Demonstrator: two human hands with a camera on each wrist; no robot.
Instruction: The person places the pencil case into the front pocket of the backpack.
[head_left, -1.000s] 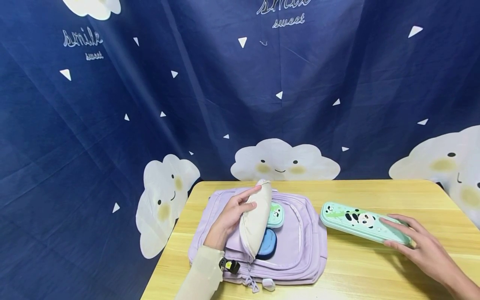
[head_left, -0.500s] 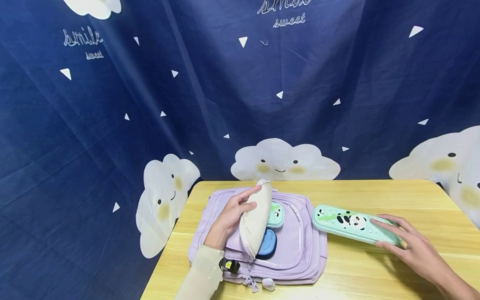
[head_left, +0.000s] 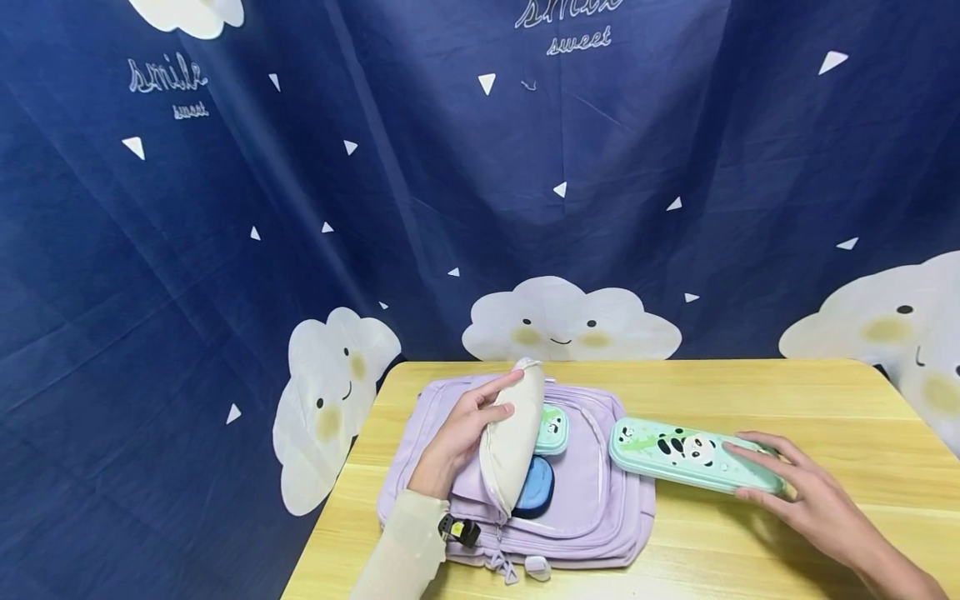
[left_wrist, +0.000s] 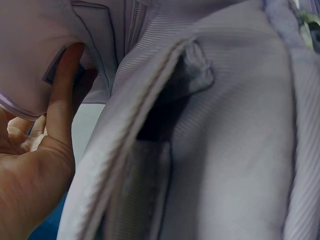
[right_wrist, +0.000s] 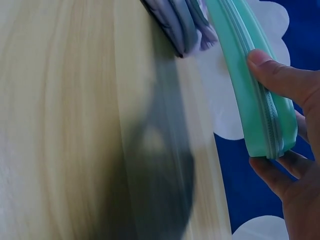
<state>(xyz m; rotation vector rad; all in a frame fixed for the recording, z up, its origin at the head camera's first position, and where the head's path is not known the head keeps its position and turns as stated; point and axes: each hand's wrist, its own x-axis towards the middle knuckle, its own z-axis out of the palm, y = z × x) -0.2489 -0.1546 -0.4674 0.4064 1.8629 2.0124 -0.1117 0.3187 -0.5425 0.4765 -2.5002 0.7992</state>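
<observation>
A lilac backpack (head_left: pixel 626 500) lies on the table with its front pocket unzipped. My left hand (head_left: pixel 456 433) holds up the pocket's flap (head_left: pixel 517 446), its cream lining turned to the right. In the left wrist view that hand (left_wrist: pixel 40 175) is partly behind the bag's fabric. Inside the pocket show a small mint panda case (head_left: pixel 553 431) and a blue case (head_left: pixel 535 492), both partly covered by the flap. My right hand (head_left: pixel 810 500) grips the right end of a long mint pencil case (head_left: pixel 667 454) with panda pictures. Its zipper side (right_wrist: pixel 252 80) faces the right wrist camera, and its left end overlaps the backpack's right edge.
The wooden table (head_left: pixel 720 550) carries the backpack, with zipper pulls (head_left: pixel 504 567) hanging at its front. A shadow falls on the wood below the pencil case. A dark blue curtain (head_left: pixel 420 167) with smiling clouds stands behind and to the left.
My right hand has carried the long pencil case leftward and slightly nearer to me, from beside the backpack to over its right edge. My left hand and the flap have stayed still.
</observation>
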